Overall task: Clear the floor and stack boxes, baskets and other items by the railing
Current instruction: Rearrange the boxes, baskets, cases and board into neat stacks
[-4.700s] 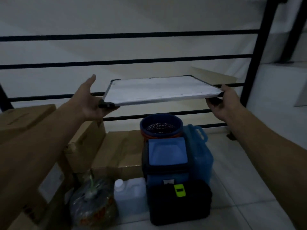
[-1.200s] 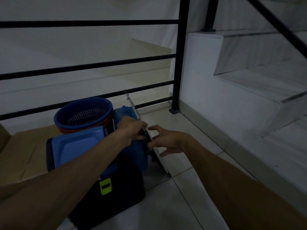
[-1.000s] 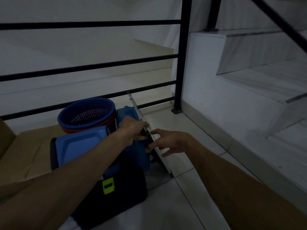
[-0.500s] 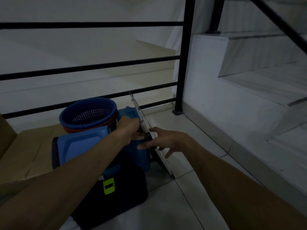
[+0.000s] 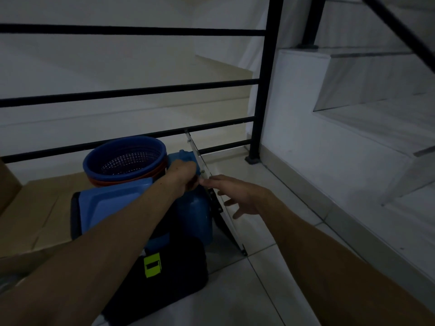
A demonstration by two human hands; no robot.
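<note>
Board now upright on edge beside jug; right hand fingers spread.

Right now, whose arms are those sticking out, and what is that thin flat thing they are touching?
Those arms belong to a person who wears a camera on the head, so the one picture looks forward and down at their own hands. The left hand holds the top edge of a thin white board that stands on its edge on the tiled floor, propped against a blue jug. The right hand is spread open, with a fingertip at the board's edge. Beside the jug sit a round blue basket, a blue lidded bin, a black case with a yellow-green latch and cardboard boxes. Behind everything runs a black railing.
</note>
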